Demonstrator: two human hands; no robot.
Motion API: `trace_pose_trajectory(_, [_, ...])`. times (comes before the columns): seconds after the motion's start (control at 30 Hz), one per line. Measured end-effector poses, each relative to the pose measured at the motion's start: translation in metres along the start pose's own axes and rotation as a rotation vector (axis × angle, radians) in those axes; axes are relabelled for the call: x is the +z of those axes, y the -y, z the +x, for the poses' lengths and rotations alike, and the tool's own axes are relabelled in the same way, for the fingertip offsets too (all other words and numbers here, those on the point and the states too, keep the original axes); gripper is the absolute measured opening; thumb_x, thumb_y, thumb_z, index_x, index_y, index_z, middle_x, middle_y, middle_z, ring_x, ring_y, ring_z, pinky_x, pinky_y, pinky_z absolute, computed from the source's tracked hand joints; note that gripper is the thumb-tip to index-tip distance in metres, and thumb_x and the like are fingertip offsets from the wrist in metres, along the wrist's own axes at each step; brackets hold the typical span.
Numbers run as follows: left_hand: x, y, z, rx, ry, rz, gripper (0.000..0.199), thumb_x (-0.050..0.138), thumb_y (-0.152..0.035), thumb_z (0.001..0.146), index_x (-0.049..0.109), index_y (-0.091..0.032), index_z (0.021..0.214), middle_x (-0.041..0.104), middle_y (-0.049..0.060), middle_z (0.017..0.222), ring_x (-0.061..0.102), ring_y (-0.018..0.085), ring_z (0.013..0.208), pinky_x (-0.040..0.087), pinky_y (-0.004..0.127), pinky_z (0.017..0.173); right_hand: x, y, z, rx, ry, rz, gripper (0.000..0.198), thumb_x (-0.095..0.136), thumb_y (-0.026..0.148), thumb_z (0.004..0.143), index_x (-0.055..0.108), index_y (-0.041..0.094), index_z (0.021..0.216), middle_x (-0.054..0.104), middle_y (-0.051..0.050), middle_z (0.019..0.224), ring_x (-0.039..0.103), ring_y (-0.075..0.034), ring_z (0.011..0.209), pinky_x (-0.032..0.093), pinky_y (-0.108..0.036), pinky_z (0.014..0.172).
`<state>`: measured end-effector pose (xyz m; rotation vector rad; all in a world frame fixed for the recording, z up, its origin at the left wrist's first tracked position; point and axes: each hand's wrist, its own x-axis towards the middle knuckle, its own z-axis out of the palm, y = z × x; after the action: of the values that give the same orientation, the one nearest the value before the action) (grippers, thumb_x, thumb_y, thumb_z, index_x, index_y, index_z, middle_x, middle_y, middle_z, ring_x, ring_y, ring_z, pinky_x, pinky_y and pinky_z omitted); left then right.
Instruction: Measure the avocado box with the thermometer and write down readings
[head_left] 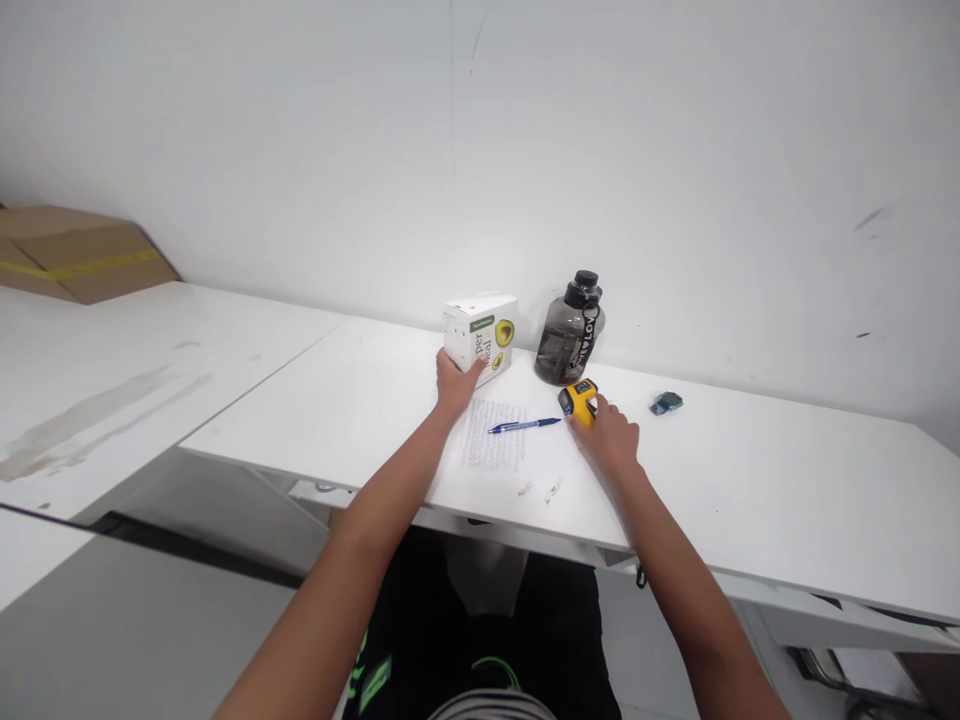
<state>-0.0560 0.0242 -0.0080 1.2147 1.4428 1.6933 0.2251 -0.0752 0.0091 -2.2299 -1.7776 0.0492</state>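
Note:
My left hand (pixel 454 384) is closed around the lower part of a white carton (pixel 480 330) printed with avocados and the word "meal". The carton stands upright near the wall. A yellow-and-black handheld device (pixel 577 400) with a dark front end is in my right hand (pixel 611 437), low over the table; its exact kind is unclear. Between my hands, a blue pen (pixel 523 426) lies across a sheet of paper (pixel 487 448) covered in handwriting. Behind the device stands a dark see-through water bottle (pixel 566 335) with a black lid and strap.
A small dark green object (pixel 666 403) lies right of the device. Small scraps (pixel 553 490) lie near the front edge of the white table (pixel 780 480). A taped cardboard box (pixel 90 255) sits far left, and a wall (pixel 337 160) rises behind.

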Motion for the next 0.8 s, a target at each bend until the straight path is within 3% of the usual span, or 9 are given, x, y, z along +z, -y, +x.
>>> trace_pose_trajectory(0.13, [-0.004,-0.003,0.010,-0.049,-0.140,-0.270,0.063,0.084,-0.057,0.078,0.051,-0.025,0.120,0.068,0.013,0.134,0.069,0.026,0.126,0.057,0.042,0.106,0.002,-0.005,0.004,0.049,0.117,0.102,0.070,0.067,0.061,0.092,0.062,0.013,0.143,0.074,-0.024,0.125,0.074,-0.036,0.109,0.054,-0.042,0.082])
trace_pose_trajectory(0.23, [-0.005,-0.013,0.010,-0.060,-0.085,-0.471,0.062,0.083,-0.064,0.076,0.055,-0.024,0.112,0.074,0.012,0.128,0.074,0.027,0.119,0.061,0.043,0.102,0.001,-0.006,0.005,0.060,0.088,0.220,0.059,0.072,0.053,0.087,0.068,0.016,0.132,0.077,-0.020,0.118,0.075,-0.034,0.105,0.056,-0.039,0.080])
trace_pose_trajectory(0.37, [-0.001,-0.030,-0.004,-0.051,0.087,-0.615,0.071,0.081,-0.075,0.071,0.060,-0.022,0.112,0.077,0.014,0.125,0.074,0.032,0.121,0.061,0.048,0.103,-0.006,-0.003,-0.002,0.039,-0.078,0.519,0.066,0.069,0.054,0.084,0.062,0.017,0.138,0.075,-0.018,0.124,0.072,-0.033,0.109,0.056,-0.044,0.091])
trace_pose_trajectory(0.5, [0.004,-0.039,-0.017,-0.028,0.159,-0.655,0.072,0.079,-0.077,0.073,0.060,-0.022,0.116,0.076,0.014,0.127,0.073,0.033,0.124,0.059,0.050,0.105,-0.011,0.001,-0.015,-0.219,-0.261,0.858,0.069,0.062,0.063,0.082,0.060,0.018,0.134,0.073,-0.016,0.124,0.069,-0.032,0.108,0.057,-0.046,0.091])
trace_pose_trajectory(0.67, [0.004,-0.038,-0.018,-0.011,0.180,-0.581,0.072,0.083,-0.074,0.070,0.057,-0.023,0.114,0.075,0.013,0.123,0.072,0.033,0.122,0.059,0.050,0.103,-0.007,0.007,-0.025,-0.412,-0.063,0.975,0.052,0.066,0.063,0.080,0.065,0.022,0.112,0.072,-0.008,0.095,0.066,-0.027,0.087,0.057,-0.041,0.079])
trace_pose_trajectory(0.8, [0.009,-0.028,-0.023,0.016,0.067,-0.463,0.077,0.082,-0.076,0.070,0.052,-0.025,0.119,0.069,0.013,0.128,0.070,0.032,0.124,0.059,0.047,0.104,0.007,0.017,-0.030,-0.456,0.113,1.065,0.047,0.065,0.069,0.083,0.064,0.024,0.096,0.064,-0.002,0.080,0.059,-0.021,0.073,0.055,-0.037,0.071])
